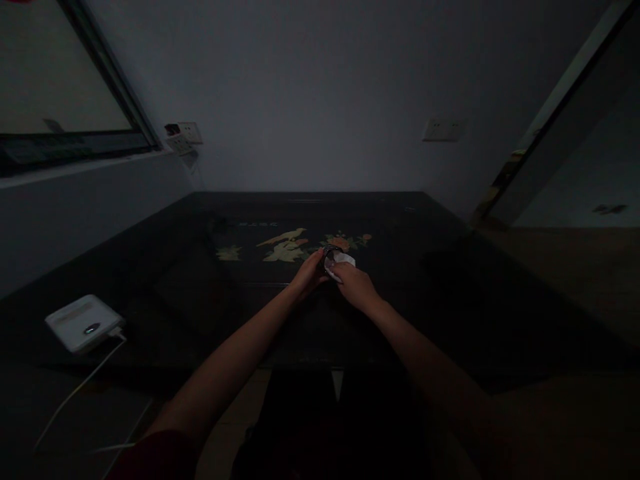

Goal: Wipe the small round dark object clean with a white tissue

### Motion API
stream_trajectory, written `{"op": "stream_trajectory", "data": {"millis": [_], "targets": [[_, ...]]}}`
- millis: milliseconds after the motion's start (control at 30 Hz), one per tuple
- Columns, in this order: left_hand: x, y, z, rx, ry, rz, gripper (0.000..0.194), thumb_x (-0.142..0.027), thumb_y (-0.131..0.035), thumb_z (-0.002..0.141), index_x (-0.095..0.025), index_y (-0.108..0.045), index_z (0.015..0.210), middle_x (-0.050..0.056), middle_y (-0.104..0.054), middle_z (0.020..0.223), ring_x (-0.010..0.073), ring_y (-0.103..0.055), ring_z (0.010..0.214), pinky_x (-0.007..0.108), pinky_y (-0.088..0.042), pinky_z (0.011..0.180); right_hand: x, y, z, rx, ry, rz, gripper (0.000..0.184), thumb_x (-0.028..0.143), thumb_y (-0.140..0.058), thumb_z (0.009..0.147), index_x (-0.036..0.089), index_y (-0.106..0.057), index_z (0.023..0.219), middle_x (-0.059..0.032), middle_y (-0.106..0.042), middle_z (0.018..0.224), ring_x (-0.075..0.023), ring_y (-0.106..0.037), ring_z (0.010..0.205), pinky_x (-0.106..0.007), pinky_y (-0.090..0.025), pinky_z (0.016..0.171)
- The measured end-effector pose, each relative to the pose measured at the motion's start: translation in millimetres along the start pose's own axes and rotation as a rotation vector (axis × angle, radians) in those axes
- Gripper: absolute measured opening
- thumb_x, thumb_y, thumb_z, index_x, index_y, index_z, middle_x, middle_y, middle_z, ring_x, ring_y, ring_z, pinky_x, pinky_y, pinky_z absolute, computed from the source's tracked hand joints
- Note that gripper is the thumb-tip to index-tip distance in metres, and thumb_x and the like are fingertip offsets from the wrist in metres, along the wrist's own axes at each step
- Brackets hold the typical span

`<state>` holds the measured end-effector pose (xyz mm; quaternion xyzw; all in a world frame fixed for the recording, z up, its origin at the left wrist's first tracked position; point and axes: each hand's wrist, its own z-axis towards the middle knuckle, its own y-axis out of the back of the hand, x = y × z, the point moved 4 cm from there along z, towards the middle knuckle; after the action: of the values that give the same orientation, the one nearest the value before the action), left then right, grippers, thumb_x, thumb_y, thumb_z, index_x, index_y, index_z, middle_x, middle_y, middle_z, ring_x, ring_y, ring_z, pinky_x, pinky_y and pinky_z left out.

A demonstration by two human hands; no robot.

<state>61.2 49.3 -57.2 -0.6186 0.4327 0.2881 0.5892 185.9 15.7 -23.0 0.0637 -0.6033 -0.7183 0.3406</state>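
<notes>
Over the middle of a dark table, both hands meet around a small dark, shiny thing with a rounded, ring-like rim [329, 251]; in the dim light its exact kind is unclear. My left hand [311, 272] grips it from the left, fingers curled round its side. A crumpled white tissue or cloth [349, 259] is bunched under the fingers of my right hand [356, 283], pressed against the dark thing's inner side. Most fingertips are hidden behind these things.
The dark tabletop [200, 280] bears a printed bird-and-flower picture [287, 245]. At the left lies a white box-shaped device [83, 323] with a small shiny oval on top and a white cable [75, 393]. Wall sockets [444, 129] are above the table's far edge.
</notes>
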Motion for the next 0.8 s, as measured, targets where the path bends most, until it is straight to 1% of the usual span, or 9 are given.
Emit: {"op": "stream_trajectory", "data": {"millis": [100, 167, 267, 333, 500, 633, 733, 800], "targets": [[0, -0.7, -1, 0.011, -0.013, 0.007, 0.038, -0.05, -0.065, 0.078, -0.02, -0.064, 0.101, 0.006, -0.065, 0.096, 0.0157, -0.06, 0.078, 0.024, -0.049, 0.065, 6, 1, 0, 0.002, 0.065, -0.143, 0.042, 0.006, -0.04, 0.087, 0.011, -0.057, 0.125, -0.0151, -0.054, 0.135, -0.0249, -0.045, 0.129, -0.038, -0.041, 0.101], [0, -0.8, -1, 0.012, -0.015, 0.007, 0.037, -0.05, -0.066, 0.078, -0.02, -0.065, 0.1, 0.007, -0.065, 0.098, 0.0163, -0.06, 0.079, 0.024, -0.05, 0.065, 7, 0, 0, 0.001, 0.068, -0.203, 0.041, 0.007, -0.037, 0.089, 0.01, -0.057, 0.125, -0.016, -0.052, 0.138, -0.0263, -0.043, 0.131, -0.041, -0.043, 0.099], [0, -0.1, -1, 0.01, -0.018, 0.011, 0.036, -0.049, -0.065, 0.078, -0.021, -0.065, 0.101, 0.007, -0.065, 0.099, 0.0168, -0.06, 0.08, 0.025, -0.05, 0.067, 7, -1, 0, -0.002, 0.044, -0.221, 0.041, 0.008, -0.035, 0.09, 0.011, -0.057, 0.126, -0.0157, -0.051, 0.139, -0.0265, -0.042, 0.132, -0.041, -0.046, 0.096], [0, 0.5, -1, 0.019, -0.021, 0.006, 0.037, -0.049, -0.065, 0.079, -0.02, -0.065, 0.102, 0.007, -0.066, 0.098, 0.0163, -0.061, 0.079, 0.024, -0.051, 0.066, 6, -3, 0, 0.002, 0.027, -0.191, 0.042, 0.007, -0.036, 0.09, 0.011, -0.056, 0.127, -0.0157, -0.051, 0.139, -0.0254, -0.041, 0.132, -0.04, -0.045, 0.098], [1, 3.3, 2, 0.005, 0.002, -0.013, 0.037, -0.048, -0.064, 0.08, -0.019, -0.065, 0.104, 0.007, -0.066, 0.093, 0.0145, -0.061, 0.075, 0.022, -0.051, 0.062, 7, -9, -1, 0.014, 0.001, -0.041, 0.048, 0.003, -0.039, 0.085, 0.009, -0.053, 0.13, -0.0155, -0.053, 0.137, -0.0221, -0.042, 0.131, -0.035, -0.038, 0.106], [2, 5.1, 4, -0.027, 0.016, -0.009, 0.035, -0.047, -0.06, 0.083, -0.019, -0.064, 0.103, 0.007, -0.067, 0.094, 0.0144, -0.062, 0.075, 0.022, -0.051, 0.061, 6, -15, -1, -0.042, -0.014, 0.135, 0.049, 0.0, -0.04, 0.08, 0.009, -0.055, 0.126, -0.0156, -0.058, 0.129, -0.021, -0.048, 0.125, -0.035, -0.034, 0.108], [2, 5.0, 4, -0.023, 0.01, -0.004, 0.035, -0.048, -0.058, 0.085, -0.019, -0.065, 0.103, 0.007, -0.068, 0.097, 0.0158, -0.063, 0.078, 0.024, -0.051, 0.064, 3, -20, 2, -0.082, -0.037, 0.317, 0.046, 0.001, -0.042, 0.078, 0.009, -0.058, 0.12, -0.0163, -0.062, 0.121, -0.0225, -0.054, 0.117, -0.037, -0.038, 0.104], [2, 5.1, 4, -0.018, 0.011, 0.0, 0.034, -0.048, -0.057, 0.085, -0.019, -0.065, 0.101, 0.007, -0.067, 0.097, 0.0157, -0.063, 0.078, 0.024, -0.051, 0.064, 0, -24, 5, -0.097, -0.051, 0.469, 0.042, 0.002, -0.043, 0.077, 0.011, -0.06, 0.114, -0.0143, -0.066, 0.113, -0.0228, -0.059, 0.109, -0.038, -0.043, 0.098]]}}
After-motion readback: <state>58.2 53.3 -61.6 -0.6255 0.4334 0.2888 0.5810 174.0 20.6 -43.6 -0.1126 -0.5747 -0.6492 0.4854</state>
